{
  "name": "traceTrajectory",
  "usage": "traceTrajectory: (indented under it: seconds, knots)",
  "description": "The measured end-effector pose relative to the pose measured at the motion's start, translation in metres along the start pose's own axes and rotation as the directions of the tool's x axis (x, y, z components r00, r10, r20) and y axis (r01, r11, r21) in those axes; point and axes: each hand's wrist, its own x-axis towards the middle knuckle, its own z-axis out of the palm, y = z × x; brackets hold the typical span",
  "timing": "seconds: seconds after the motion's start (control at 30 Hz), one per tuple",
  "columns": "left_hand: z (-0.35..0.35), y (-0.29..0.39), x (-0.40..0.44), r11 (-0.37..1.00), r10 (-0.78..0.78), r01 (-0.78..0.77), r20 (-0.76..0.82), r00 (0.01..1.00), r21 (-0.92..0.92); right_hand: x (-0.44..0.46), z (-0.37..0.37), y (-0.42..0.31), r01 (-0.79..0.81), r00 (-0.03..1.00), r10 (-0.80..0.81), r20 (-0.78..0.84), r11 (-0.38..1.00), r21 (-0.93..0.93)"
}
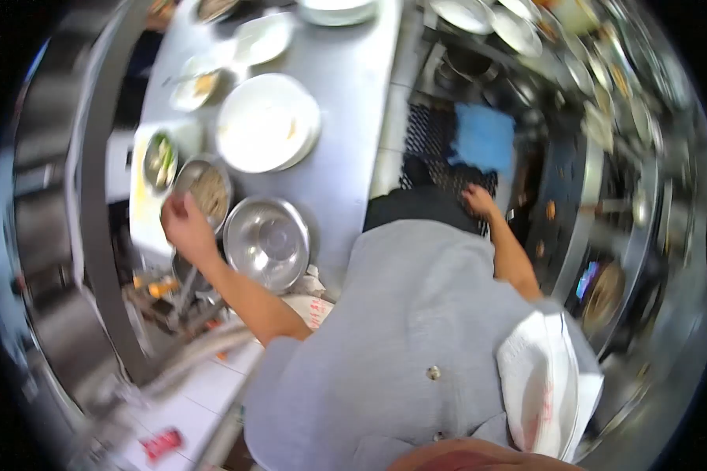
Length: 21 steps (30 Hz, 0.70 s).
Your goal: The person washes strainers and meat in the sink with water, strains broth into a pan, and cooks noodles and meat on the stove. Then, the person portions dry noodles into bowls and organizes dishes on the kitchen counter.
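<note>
My left hand is over the near left edge of a metal bowl holding a pale brownish food. Its fingers are drawn together, and blur hides whether anything is between them. Beside that bowl, close to my left forearm, stands a shiny metal mixing bowl. A smaller dish with green and white pieces is just beyond my left hand. My right hand hangs low at my side over the dark floor mat, fingers loosely bent and apart, with nothing visible in it.
A stack of white plates stands on the steel table, with more white dishes farther along. Cluttered shelves with dishes line the right. A blue item lies low ahead. A white cloth rests against my shirt.
</note>
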Motion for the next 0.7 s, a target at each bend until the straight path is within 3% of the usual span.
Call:
traceTrajectory:
  seconds: [0.03,0.07,0.1,0.17,0.2,0.23,0.3,0.43,0.47,0.53,0.57,0.6,0.63,0.7]
  knots:
    - [0.004,0.044,-0.026,0.98,0.052,-0.048,0.012,0.999,-0.195,0.01,0.018,0.022,0.038,0.999,-0.036,-0.031,0.998,0.051]
    - [0.014,0.066,-0.045,0.94,0.09,-0.04,0.132,0.987,-0.34,0.007,0.016,0.014,0.023,0.999,-0.02,0.027,0.995,-0.093]
    - [0.022,0.093,-0.069,0.916,0.074,0.042,0.271,0.96,-0.398,-0.008,0.008,-0.004,-0.075,0.99,0.071,0.126,0.997,0.027]
    - [0.03,0.147,-0.11,0.92,0.368,-0.206,0.552,0.748,-0.333,-0.032,-0.008,-0.043,-0.321,0.919,0.262,0.295,0.932,0.17]
    - [0.046,0.155,-0.127,0.871,0.477,-0.247,0.613,0.63,-0.424,-0.034,-0.011,-0.05,-0.456,0.857,0.372,0.357,0.87,0.187]
    - [0.067,0.157,-0.143,0.815,0.573,-0.269,0.646,0.504,-0.513,-0.025,-0.005,-0.041,-0.469,0.852,0.378,0.362,0.86,0.204]
    - [0.1,0.151,-0.175,0.862,0.498,-0.118,0.785,0.369,-0.492,0.001,0.008,-0.023,-0.09,0.966,0.13,0.225,0.98,-0.18]
    - [0.137,0.131,-0.23,0.925,0.375,-0.062,0.883,0.281,-0.374,0.064,0.016,-0.032,-0.007,1.0,0.007,-0.011,0.999,0.042]
    - [0.148,0.122,-0.243,0.942,0.332,-0.039,0.904,0.27,-0.335,0.094,0.025,-0.034,-0.03,0.997,0.018,0.081,0.988,0.152]
    - [0.169,0.108,-0.269,0.969,0.218,0.048,0.932,0.288,-0.242,0.155,0.054,-0.047,0.056,0.998,-0.059,0.007,0.98,0.189]
    - [0.181,0.098,-0.281,0.981,0.132,0.094,0.937,0.322,-0.17,0.187,0.071,-0.054,0.052,0.999,-0.053,-0.003,0.955,0.292]
    - [0.201,0.086,-0.292,0.985,0.05,0.137,0.934,0.354,-0.104,0.223,0.079,-0.067,-0.059,0.992,0.015,0.124,0.933,0.355]
    - [0.222,0.072,-0.303,0.98,-0.074,0.2,0.922,0.38,-0.004,0.253,0.091,-0.077,-0.05,0.997,0.022,0.072,0.907,0.417]
    - [0.275,0.04,-0.317,0.981,-0.119,0.189,0.881,0.457,0.035,0.315,0.127,-0.074,-0.029,0.999,0.014,0.035,0.875,0.483]
